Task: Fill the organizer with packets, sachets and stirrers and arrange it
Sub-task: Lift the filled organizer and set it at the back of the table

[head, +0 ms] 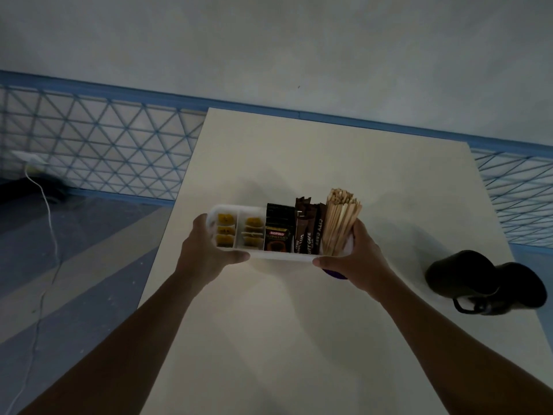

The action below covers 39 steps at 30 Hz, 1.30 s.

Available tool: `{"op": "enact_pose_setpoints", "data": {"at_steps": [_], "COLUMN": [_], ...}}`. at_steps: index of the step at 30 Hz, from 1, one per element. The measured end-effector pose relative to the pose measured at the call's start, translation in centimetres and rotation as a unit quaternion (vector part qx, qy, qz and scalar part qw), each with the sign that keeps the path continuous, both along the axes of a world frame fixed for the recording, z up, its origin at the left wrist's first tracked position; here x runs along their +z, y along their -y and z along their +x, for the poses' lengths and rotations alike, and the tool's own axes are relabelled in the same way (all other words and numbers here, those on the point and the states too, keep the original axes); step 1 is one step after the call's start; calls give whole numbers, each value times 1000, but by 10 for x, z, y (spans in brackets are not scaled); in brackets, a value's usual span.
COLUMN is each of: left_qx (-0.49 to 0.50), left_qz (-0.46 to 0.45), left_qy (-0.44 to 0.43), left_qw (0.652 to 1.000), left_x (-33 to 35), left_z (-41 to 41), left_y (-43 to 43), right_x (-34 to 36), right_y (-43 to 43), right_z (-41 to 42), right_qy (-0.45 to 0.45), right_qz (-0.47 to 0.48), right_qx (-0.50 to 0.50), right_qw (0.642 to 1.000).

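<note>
A white organizer with several compartments is held over the middle of the pale table. My left hand grips its left end and my right hand grips its right end. From left to right it holds two stacks of yellow sachets, a black Kopiko packet, brown City Cafe stick packets and a bundle of wooden stirrers standing upright. Something purple shows under my right hand; what it is I cannot tell.
Two dark mugs lie on the table at the right edge. Left of the table is open floor with a white cable running from a wall socket. A tiled wall with a blue band stands behind.
</note>
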<state>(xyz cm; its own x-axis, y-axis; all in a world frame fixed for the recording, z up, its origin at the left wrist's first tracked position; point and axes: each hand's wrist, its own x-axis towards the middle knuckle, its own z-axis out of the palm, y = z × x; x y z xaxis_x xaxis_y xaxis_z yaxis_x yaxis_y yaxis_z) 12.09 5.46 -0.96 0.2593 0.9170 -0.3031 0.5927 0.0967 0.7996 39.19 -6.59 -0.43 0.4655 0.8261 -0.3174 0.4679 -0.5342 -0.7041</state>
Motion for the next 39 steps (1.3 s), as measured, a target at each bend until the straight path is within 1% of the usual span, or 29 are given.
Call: {"op": "enact_pose_setpoints", "data": {"at_steps": [3,6,10,15,20,25,31,36,39], "left_qx": [-1,4,-3,-13,-7,-32,-28,-51,-41], "left_qz": [11,16,19,29,42,41,50,51,30], "left_qy": [10,21,35,38,49,43,52,56,49], "left_qw": [1000,1000,999,999,998,998,997,996,997], "left_x": [5,10,12,16,17,10,9,4,-6], "left_z": [7,17,31,51,71,83,103,112,112], "left_y": [-18,-40,-80,-132,-174,-220,-251,-263,-268], "right_x": [5,11,18,25,21,9,-2,-10,-18], "right_y": [-14,-35,-73,-122,-169,-214,-249,-261,-263], "right_z": [6,16,31,49,69,90,106,112,112], "right_qy": [-15,-10,0,-12,-5,11,7,3,5], "right_qz": [-1,4,35,73,86,85,87,79,75], "right_qx": [-5,-6,2,9,18,9,7,5,3], "right_qw": [1000,1000,999,997,996,996,996,997,997]}}
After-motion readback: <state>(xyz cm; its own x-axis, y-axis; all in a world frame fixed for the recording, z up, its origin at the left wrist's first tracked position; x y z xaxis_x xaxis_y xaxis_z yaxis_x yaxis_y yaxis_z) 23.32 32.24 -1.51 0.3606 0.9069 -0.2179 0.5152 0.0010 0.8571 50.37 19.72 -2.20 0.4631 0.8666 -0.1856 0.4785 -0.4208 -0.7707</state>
